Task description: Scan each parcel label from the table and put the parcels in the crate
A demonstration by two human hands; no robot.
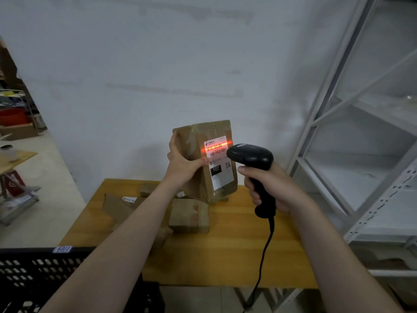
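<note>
My left hand (182, 162) grips a tall brown cardboard parcel (196, 177), held upright above the wooden table (237, 245). Its white label (220, 166) faces me, and a red scan line glows across the barcode at the top. My right hand (273, 188) grips the handle of a black corded barcode scanner (251, 155), whose head points at the label from the right. Several more brown parcels (189, 215) lie on the table behind my left forearm. The black perforated crate (24, 274) stands at the lower left.
A white metal shelving rack (370, 154) stands right of the table. The scanner cable (264, 256) hangs over the table's front edge. The wall is close behind the table. Clutter and a low stand sit on the floor at far left.
</note>
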